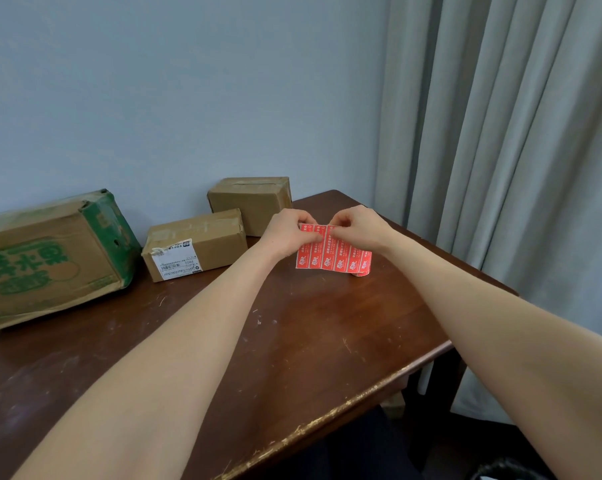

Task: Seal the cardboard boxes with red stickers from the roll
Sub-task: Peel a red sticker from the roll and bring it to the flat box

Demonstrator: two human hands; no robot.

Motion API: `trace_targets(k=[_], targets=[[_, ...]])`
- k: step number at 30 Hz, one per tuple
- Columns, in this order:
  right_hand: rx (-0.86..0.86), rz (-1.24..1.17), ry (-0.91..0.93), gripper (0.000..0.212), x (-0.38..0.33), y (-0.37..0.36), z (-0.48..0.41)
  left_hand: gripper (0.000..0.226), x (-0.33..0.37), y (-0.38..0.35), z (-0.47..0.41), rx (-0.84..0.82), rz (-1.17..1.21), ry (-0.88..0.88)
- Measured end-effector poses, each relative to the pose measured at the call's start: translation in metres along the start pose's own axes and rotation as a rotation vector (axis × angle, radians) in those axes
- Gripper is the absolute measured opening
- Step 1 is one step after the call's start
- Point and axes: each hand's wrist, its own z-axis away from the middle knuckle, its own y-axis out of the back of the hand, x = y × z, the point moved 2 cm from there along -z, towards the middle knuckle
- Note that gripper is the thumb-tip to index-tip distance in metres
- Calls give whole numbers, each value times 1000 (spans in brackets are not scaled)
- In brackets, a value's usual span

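Note:
A roll of red stickers [337, 259] is partly unrolled above the dark wooden table [292, 341], its rolled end resting near the right. My left hand [287, 233] pinches the top left of the unrolled strip. My right hand [356, 228] pinches the strip's top edge close beside it. Three cardboard boxes stand behind and to the left: a small one [251, 202] by the wall, a longer one with a white label [195, 244], and a big green-printed one [53, 258] at far left.
The table's worn front edge [327, 417] runs diagonally at lower right. A grey curtain [500, 150] hangs at the right beside the table. A pale blue wall stands behind the boxes. Something dark lies on the floor at bottom right [507, 471].

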Motion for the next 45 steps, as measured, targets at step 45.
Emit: trace_targets(k=[45], targets=[[-18,-20,-32,34,0,6,6,43,5,-12,3,-13,346,250]])
